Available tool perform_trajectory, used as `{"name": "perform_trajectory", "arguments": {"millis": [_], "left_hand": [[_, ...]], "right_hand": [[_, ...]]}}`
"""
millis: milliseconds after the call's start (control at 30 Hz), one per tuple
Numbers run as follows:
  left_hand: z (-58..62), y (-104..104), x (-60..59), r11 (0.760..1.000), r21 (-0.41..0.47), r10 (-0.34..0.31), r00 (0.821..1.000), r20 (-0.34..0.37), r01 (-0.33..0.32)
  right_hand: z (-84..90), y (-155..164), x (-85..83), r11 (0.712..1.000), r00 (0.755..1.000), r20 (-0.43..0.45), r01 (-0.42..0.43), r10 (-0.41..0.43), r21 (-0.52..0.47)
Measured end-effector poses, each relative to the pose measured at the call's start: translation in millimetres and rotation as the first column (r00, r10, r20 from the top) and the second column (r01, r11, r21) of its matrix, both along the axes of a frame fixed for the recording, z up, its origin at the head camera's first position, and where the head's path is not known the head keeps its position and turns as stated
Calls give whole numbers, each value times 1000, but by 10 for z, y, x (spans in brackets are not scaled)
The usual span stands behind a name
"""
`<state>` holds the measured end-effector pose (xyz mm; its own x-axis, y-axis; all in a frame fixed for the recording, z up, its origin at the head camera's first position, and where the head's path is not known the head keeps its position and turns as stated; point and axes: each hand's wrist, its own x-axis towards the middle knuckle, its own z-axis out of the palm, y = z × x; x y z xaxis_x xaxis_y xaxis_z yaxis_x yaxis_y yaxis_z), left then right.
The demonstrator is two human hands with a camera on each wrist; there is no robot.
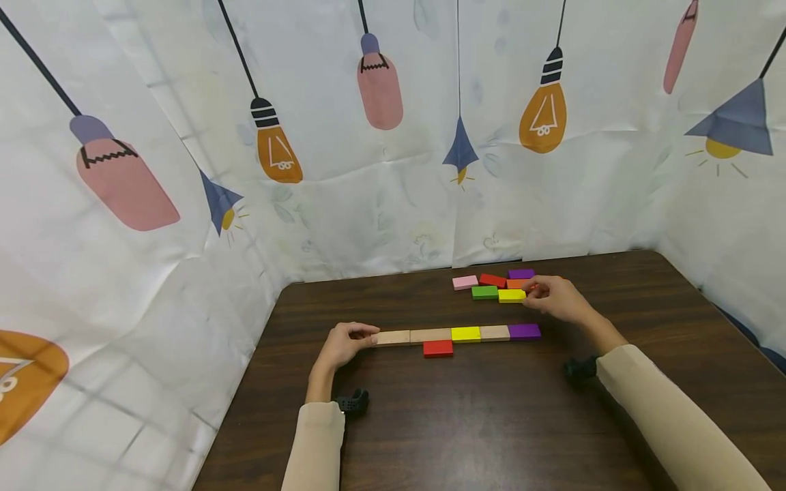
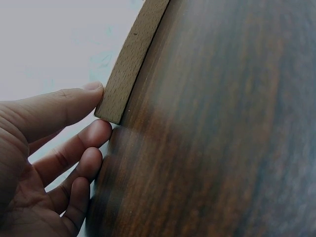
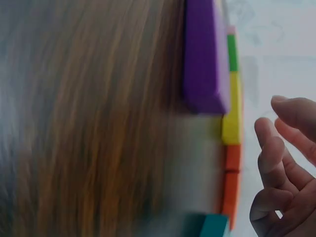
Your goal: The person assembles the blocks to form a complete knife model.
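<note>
My left hand [image 1: 344, 344] pinches the left end of a plain wooden block [image 1: 393, 337], thumb and index fingertip touching its end in the left wrist view. This block begins a row holding another plain block [image 1: 431, 335], a yellow block [image 1: 466, 334], a short plain block [image 1: 495, 333] and a purple block [image 1: 525, 331]. Against the row's near side lies a red block [image 1: 438, 348]. At the far group of coloured blocks, my right hand [image 1: 559, 298] hovers beside a yellow block [image 1: 511, 296] and an orange block [image 1: 517, 284]. Its thumb and fingers are apart, holding nothing.
The far group also has pink [image 1: 464, 282], red [image 1: 492, 280], green [image 1: 485, 292] and purple [image 1: 521, 273] blocks. In the right wrist view a teal block [image 3: 215, 225] shows at the bottom. A patterned curtain [image 1: 393, 204] hangs behind the dark wooden table [image 1: 454, 423].
</note>
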<state>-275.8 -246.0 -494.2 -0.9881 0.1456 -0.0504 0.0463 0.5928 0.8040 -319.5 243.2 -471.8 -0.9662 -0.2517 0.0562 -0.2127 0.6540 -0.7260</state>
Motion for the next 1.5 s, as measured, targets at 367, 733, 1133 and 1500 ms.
{"name": "perform_trajectory", "arguments": {"millis": [367,733,1133,1500], "left_hand": [[-8,-1,-6,1000,7,-3,1000,-1,3],[3,2,-6,1000,12,-13,1000,-10,13],[-3,7,-4,1000,14,-14,1000,-12,14],[-6,1,-2,1000,19,-7,1000,-6,8]], "right_hand": [[-111,166,-207,1000,997,72,-9,8,18],[-148,123,-288,995,995,87,-58,51,76],[-179,87,-335,998,991,122,-63,59,29],[-159,59,-332,993,983,152,-110,102,44]]}}
